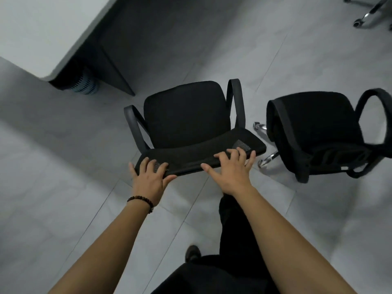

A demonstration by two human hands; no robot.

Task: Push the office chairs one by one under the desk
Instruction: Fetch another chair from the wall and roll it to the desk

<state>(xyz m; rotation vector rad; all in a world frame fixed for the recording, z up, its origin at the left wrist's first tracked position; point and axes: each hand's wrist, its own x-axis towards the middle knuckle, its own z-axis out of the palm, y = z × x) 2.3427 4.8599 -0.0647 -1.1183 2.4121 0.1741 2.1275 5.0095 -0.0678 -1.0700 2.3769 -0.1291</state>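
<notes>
A black mesh office chair (186, 115) with two curved armrests stands in front of me, its seat facing the desk. Both hands rest on the top edge of its backrest. My left hand (149, 177), with a bead bracelet at the wrist, lies over the left end, fingers spread and curled over the rim. My right hand (231, 168) lies over the right end in the same way. The grey desk (42, 35) fills the upper left, with a dark panel and shadowed space beneath it beyond the chair.
A second black office chair (318, 132) stands close on the right, turned sideways, chrome legs showing. Another chrome wheeled base (369, 13) sits at the top right. A perforated bin (87, 83) stands under the desk corner. My dark trousers and shoe are below, on grey floor tiles.
</notes>
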